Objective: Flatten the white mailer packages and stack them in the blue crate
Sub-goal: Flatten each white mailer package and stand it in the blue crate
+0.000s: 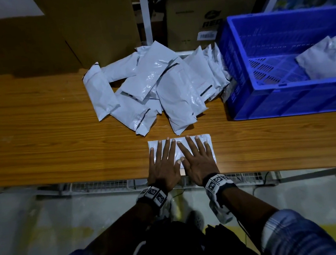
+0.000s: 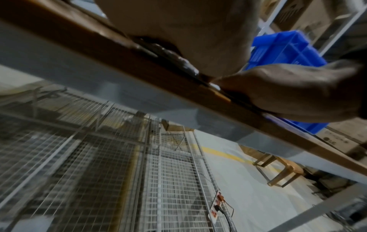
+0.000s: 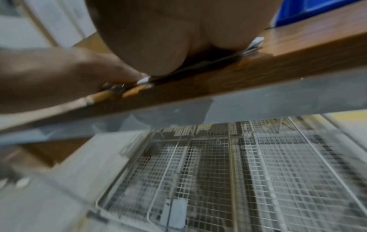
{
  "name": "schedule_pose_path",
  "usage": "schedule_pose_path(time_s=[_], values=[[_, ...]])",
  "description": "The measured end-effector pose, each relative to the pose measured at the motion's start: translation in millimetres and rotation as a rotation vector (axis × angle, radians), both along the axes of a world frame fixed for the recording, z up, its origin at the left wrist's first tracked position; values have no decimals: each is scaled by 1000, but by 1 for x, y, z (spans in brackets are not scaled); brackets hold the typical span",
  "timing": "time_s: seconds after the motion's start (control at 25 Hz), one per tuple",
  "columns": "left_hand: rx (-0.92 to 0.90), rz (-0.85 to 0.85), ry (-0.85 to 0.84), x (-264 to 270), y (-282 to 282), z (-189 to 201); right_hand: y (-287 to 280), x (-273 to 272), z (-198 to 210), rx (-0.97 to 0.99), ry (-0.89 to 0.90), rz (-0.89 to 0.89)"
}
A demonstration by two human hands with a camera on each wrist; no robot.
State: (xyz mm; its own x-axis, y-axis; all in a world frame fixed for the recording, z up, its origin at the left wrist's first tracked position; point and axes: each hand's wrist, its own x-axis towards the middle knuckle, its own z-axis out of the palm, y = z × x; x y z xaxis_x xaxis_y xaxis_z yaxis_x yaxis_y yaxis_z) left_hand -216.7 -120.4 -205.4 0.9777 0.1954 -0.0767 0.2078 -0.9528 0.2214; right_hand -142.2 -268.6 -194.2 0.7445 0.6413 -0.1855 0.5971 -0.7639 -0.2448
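A white mailer (image 1: 207,141) lies flat near the front edge of the wooden table (image 1: 37,131). My left hand (image 1: 163,159) and my right hand (image 1: 196,155) press on it side by side, fingers straight and spread, palms down. Beyond them sits a loose pile of several white mailers (image 1: 154,87). The blue crate (image 1: 274,98) stands at the right, with white mailers (image 1: 327,61) lying inside at its right. In the wrist views only the heel of each palm shows on the table edge (image 2: 139,66), the left hand (image 2: 188,39) and the right hand (image 3: 168,39).
Cardboard boxes (image 1: 37,37) stand behind the table at the left and middle. A wire mesh rack (image 2: 99,172) and a power strip (image 2: 216,207) sit below the table. The left half of the table carries no objects.
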Motion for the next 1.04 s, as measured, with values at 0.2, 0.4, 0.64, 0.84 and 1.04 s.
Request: schedule_pose_path(time_s=[0.2, 0.4, 0.64, 0.84, 1.04], values=[[4, 32, -13, -4, -8, 0, -1, 13, 0, -9, 141, 34], [-26, 21, 33, -6, -6, -8, -16, 18, 15, 216, 146, -55], [-21, 24, 16, -4, -6, -9, -15, 0, -2, 17, -47, -78], [32, -4, -43, -4, -11, -2, -13, 3, -2, -19, -18, -92], [63, -16, -11, 3, -27, -2, -15, 12, 3, -4, 113, -31]])
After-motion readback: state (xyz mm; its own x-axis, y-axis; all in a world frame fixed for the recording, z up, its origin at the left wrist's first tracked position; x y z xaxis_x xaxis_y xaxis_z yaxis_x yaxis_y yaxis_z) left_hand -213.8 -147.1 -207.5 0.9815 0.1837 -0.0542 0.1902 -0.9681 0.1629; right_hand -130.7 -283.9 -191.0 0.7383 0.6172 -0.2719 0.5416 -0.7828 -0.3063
